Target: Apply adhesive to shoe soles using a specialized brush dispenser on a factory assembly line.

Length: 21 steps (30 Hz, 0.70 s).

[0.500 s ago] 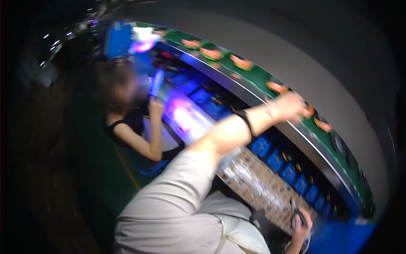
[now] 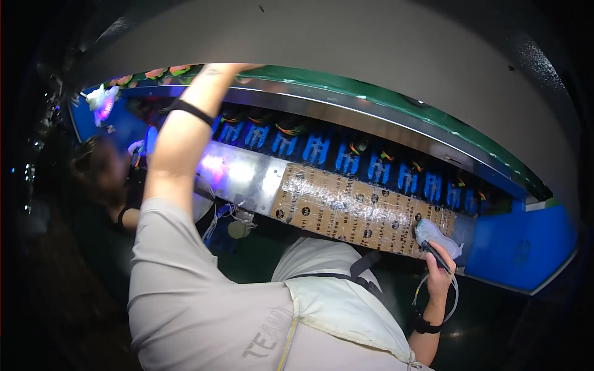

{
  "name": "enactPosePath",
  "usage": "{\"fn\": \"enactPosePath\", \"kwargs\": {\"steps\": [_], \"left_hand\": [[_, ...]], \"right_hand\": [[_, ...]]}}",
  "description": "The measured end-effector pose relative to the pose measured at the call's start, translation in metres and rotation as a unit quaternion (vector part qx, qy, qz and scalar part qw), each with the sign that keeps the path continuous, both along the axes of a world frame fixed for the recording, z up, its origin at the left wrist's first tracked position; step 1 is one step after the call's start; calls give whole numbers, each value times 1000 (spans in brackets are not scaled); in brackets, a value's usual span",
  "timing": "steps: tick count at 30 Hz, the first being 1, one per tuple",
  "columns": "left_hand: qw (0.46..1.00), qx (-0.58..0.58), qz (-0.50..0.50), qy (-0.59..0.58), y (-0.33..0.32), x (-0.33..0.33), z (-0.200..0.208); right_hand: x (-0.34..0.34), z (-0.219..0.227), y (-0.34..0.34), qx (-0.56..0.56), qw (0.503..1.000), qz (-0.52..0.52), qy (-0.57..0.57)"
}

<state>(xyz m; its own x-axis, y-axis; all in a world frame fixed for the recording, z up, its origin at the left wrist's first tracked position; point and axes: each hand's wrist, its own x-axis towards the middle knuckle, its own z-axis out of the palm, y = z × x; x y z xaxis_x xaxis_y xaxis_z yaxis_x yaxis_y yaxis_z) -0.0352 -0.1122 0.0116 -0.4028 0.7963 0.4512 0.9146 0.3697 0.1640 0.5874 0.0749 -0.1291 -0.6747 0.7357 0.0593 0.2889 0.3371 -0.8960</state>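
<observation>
My left arm (image 2: 179,142) stretches up to the green conveyor belt (image 2: 346,81). Only the edge of my left hand (image 2: 236,66) shows there; a grey panel hides its fingers and anything in them. At the right, the fingers of my right hand (image 2: 440,275) are closed round a slim black-handled tool (image 2: 437,257), and a pale cord (image 2: 456,300) loops beside the wrist. Just beyond that tool, a whitish, foot-shaped piece (image 2: 435,234) lies on the printed brown cardboard (image 2: 346,207) covering the bench.
Under the belt runs a row of blue holders (image 2: 315,149). Several orange-and-green pieces (image 2: 156,73) sit on the belt's left end. A co-worker (image 2: 102,164) sits at the left by a purple-lit metal bench (image 2: 247,170). A blue panel (image 2: 523,250) closes off the right end.
My view has swung round, levelling the bench. My left hand, earlier visible among the orange pieces on the belt, is now mostly behind the grey panel. My right hand still grips the tool.
</observation>
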Motion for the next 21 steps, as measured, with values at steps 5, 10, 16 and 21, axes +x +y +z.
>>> {"fn": "enactPosePath", "kwargs": {"steps": [5,10,16,21], "left_hand": [[993,-19,-119,20,109,110,-31],[998,-28,-57,13,113,128,-52],[954,195,226,-16,84,136,-66],[941,247,152,-174,74,166,-99]], "right_hand": [[-7,-2,4,-28,999,16,11],[-5,-11,26,-1,998,59,37],[4,-20,38,-60,996,61,31],[-12,-13,35,-66,995,38,70]]}}
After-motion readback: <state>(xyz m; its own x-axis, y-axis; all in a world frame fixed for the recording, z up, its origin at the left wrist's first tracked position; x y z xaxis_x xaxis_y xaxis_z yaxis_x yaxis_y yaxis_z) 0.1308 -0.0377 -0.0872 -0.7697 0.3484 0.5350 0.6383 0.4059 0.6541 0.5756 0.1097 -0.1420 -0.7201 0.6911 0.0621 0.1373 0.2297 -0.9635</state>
